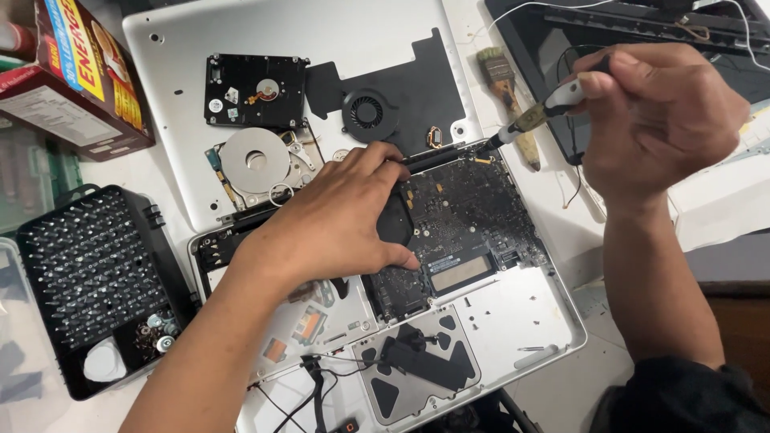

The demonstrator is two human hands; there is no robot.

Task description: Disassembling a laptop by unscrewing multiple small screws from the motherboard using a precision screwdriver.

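Observation:
An opened white laptop base (513, 321) lies in front of me with its dark circuit board (473, 216) exposed. My left hand (337, 220) rests flat on the board's left part, fingers bent and pressing down, holding nothing. My right hand (658, 112) grips a slim screwdriver (533, 116) with a pale handle; its tip touches the board's upper right corner near the hinge edge.
The laptop's white bottom cover (200, 168) lies behind, carrying a fan (367, 112), a closed hard drive (255, 90) and an opened one (261, 160). A black bit set tray (96, 281) sits left, a cardboard box (76, 72) far left, a brush (505, 88) and a screen panel (642, 40) at right.

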